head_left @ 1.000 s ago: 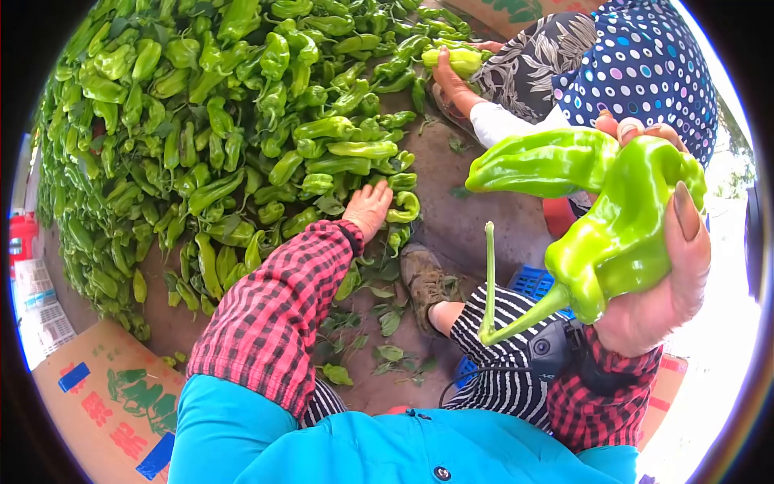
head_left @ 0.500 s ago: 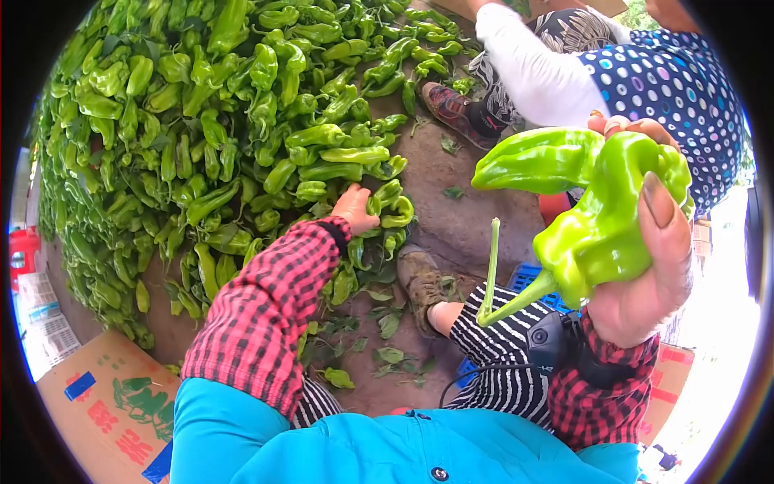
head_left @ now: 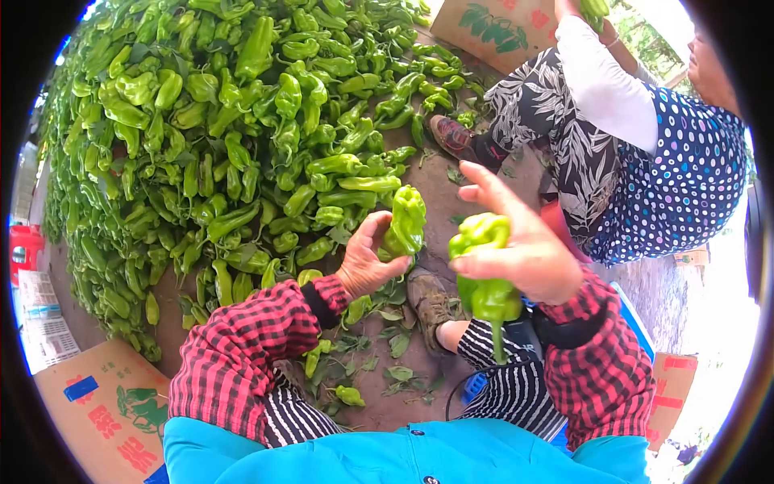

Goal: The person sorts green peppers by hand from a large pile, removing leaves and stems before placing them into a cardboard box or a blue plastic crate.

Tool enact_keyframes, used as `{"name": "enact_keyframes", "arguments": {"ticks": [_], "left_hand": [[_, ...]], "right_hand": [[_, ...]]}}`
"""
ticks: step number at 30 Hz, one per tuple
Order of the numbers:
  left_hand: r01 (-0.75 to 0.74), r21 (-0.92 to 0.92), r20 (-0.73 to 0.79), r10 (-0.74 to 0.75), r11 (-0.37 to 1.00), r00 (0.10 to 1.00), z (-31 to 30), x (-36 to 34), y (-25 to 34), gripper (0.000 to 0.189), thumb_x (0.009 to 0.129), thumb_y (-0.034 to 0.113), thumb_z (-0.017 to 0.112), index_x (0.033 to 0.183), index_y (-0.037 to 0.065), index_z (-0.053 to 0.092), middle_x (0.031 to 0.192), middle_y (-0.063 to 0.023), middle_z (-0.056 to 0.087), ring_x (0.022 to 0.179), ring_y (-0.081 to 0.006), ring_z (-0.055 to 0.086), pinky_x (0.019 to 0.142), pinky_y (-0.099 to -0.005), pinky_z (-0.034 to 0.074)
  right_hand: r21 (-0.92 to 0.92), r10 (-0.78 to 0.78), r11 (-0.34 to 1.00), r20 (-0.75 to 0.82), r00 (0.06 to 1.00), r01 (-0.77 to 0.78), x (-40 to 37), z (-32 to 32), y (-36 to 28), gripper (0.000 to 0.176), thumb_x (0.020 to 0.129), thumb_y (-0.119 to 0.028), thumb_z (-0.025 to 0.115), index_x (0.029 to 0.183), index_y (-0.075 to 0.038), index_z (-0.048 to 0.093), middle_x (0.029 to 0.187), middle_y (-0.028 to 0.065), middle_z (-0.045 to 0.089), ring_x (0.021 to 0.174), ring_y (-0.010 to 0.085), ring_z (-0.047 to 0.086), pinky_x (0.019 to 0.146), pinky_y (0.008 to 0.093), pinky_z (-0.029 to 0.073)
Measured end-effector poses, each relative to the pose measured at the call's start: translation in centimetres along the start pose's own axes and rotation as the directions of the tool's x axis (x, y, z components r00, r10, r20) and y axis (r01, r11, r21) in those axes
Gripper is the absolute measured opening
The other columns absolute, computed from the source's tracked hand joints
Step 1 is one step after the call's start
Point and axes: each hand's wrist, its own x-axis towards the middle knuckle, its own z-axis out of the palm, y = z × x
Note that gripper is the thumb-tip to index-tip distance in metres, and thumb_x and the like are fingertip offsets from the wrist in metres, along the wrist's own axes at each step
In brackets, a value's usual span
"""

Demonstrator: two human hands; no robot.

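My left hand (head_left: 369, 256) has its thumb and fingers round a light green pepper (head_left: 408, 219), held upright just off the edge of a large heap of green peppers (head_left: 218, 145). Facing it, my right hand (head_left: 528, 254) grips green pepper (head_left: 493, 300), whose stem points down towards my striped trouser leg. The thumb lies across this pepper while other fingers of that hand stretch out above it. A small gap separates the two hands.
A co-worker (head_left: 669, 177) in a dotted top sits at the right, holding a green pepper (head_left: 595, 11). Printed cardboard boxes stand at the back (head_left: 492, 36) and at lower left (head_left: 105, 403). Loose leaves (head_left: 399, 343) litter the ground by my shoe (head_left: 430, 305).
My left hand has come up off the heap with a pepper. My right hand has moved left, closer to it, and its pepper now hangs stem down. More of the co-worker shows.
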Motion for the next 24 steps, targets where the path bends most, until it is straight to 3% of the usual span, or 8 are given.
{"name": "enact_keyframes", "arguments": {"ticks": [3, 9, 12, 14, 17, 18, 19, 24], "left_hand": [[-0.152, 0.122, 0.033, 0.149, 0.981, 0.988, 1.6, -1.2, 0.5, 0.064, 0.067, 0.001, 0.070, 0.121, 0.004, 0.036, 0.111, -0.0057, 0.047, 0.107, -0.0155, 0.045, 0.097, -0.0305, 0.033], [-0.361, 0.379, 0.132, 0.336, 0.852, 0.933, 1.6, -1.4, 2.0, 0.059, 0.067, 0.003, 0.072, 0.118, 0.002, 0.042, 0.108, -0.0086, 0.046, 0.102, -0.0174, 0.047, 0.088, -0.0283, 0.039], [-0.361, 0.389, 0.105, 0.349, 0.847, 0.931, 0.9, -1.0, 2.7, 0.055, 0.066, 0.011, 0.072, 0.114, 0.002, 0.048, 0.106, -0.0101, 0.051, 0.100, -0.0222, 0.050, 0.088, -0.0334, 0.040], [-0.277, 0.062, -0.045, 0.280, 0.959, 0.959, 0.8, -0.3, 2.6, 0.040, 0.077, 0.017, 0.063, 0.112, 0.001, 0.049, 0.104, -0.0043, 0.047, 0.101, -0.0171, 0.046, 0.088, -0.0294, 0.037], [-0.058, 0.203, -0.214, 0.102, 0.977, 0.971, -7.2, 2.9, -5.7, 0.028, 0.082, 0.016, 0.056, 0.105, 0.001, 0.052, 0.102, -0.0075, 0.051, 0.097, -0.0151, 0.048, 0.087, -0.0278, 0.038], [-0.060, 0.704, -0.173, 0.252, 0.708, 0.952, -7.5, 3.2, -5.0, 0.037, 0.077, 0.020, 0.063, 0.107, 0.001, 0.052, 0.101, -0.0077, 0.053, 0.097, -0.0160, 0.051, 0.086, -0.0290, 0.040], [-0.063, 0.850, -0.069, 0.230, 0.523, 0.971, -8.5, 3.4, -5.7, 0.037, 0.077, 0.019, 0.063, 0.107, 0.001, 0.051, 0.102, -0.0077, 0.053, 0.097, -0.0161, 0.051, 0.086, -0.0291, 0.040], [-0.066, 0.982, 0.082, -0.085, 0.177, 0.993, -10.4, 3.3, -8.9, 0.038, 0.076, 0.017, 0.063, 0.109, 0.002, 0.051, 0.103, -0.0079, 0.053, 0.096, -0.0166, 0.052, 0.085, -0.0294, 0.041]], "right_hand": [[-0.132, 0.046, 0.990, -0.011, 0.999, -0.047, 1.2, 0.5, 2.0, 0.095, 0.067, 0.002, 0.068, 0.140, -0.010, 0.010, 0.112, 0.0087, 0.042, 0.090, 0.0125, 0.052, 0.077, 0.0257, 0.045], [-0.092, -0.005, 0.995, 0.181, 0.983, 0.022, 3.0, 0.0, 3.1, 0.064, 0.066, 0.001, 0.069, 0.122, -0.008, 0.039, 0.105, 0.0038, 0.047, 0.094, 0.0112, 0.050, 0.079, 0.0258, 0.045], [-0.375, -0.075, 0.924, 0.029, 0.997, 0.080, 2.1, 0.3, 2.1, 0.061, 0.063, -0.008, 0.069, 0.118, -0.006, 0.042, 0.103, 0.0056, 0.049, 0.090, 0.0093, 0.048, 0.076, 0.0258, 0.044], [-0.373, -0.222, 0.907, -0.028, 0.975, 0.196, 1.9, 0.0, 2.8, 0.061, 0.060, -0.013, 0.069, 0.115, -0.006, 0.043, 0.092, 0.0064, 0.053, 0.081, 0.0100, 0.050, 0.070, 0.0262, 0.045], [-0.323, -0.303, 0.911, -0.101, 0.948, 0.256, 0.9, 0.9, 1.3, 0.062, 0.058, -0.013, 0.068, 0.113, -0.006, 0.040, 0.083, 0.0073, 0.054, 0.075, 0.0139, 0.053, 0.067, 0.0277, 0.045], [-0.288, -0.361, 0.903, -0.110, 0.926, 0.318, 0.5, 1.4, 1.3, 0.063, 0.058, -0.012, 0.067, 0.113, -0.005, 0.039, 0.082, 0.0078, 0.055, 0.076, 0.0151, 0.054, 0.069, 0.0284, 0.045], [-0.266, -0.369, 0.904, -0.084, 0.926, 0.336, 0.0, 2.0, 0.7, 0.063, 0.059, -0.011, 0.066, 0.114, -0.004, 0.037, 0.083, 0.0087, 0.056, 0.077, 0.0164, 0.055, 0.071, 0.0289, 0.045], [-0.302, -0.465, 0.852, -0.057, 0.884, 0.428, -0.5, 3.9, 0.7, 0.067, 0.054, -0.006, 0.065, 0.114, 0.000, 0.034, 0.078, 0.0165, 0.053, 0.075, 0.0256, 0.055, 0.066, 0.0348, 0.045]]}}
